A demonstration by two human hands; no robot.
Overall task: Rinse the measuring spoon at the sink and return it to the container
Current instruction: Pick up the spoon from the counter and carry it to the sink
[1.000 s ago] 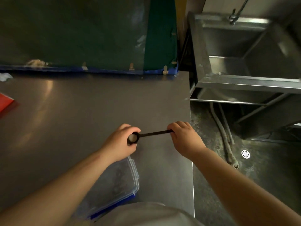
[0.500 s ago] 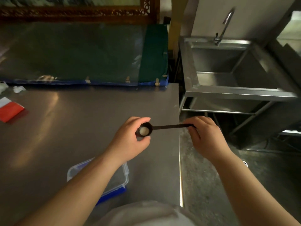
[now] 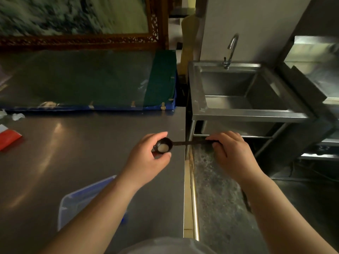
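While your two hands hold one measuring spoon [image 3: 166,145] | left hand [image 3: 148,160] cups bowl | right hand [image 3: 233,153] pinches handle | one container [image 3: 82,198] on surface [image 3: 73,143] | one sink [image 3: 244,114]

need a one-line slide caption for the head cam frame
Both hands hold a black measuring spoon level at the steel table's edge, the sink ahead and to the right.

You're looking at a dim, warm-toned view where soft glare streaks the steel table [image 3: 55,147] on the left and glints off the sink [image 3: 247,114] rim, while the top-left corner is smeared with blur and straight edges bow outward toward the borders.
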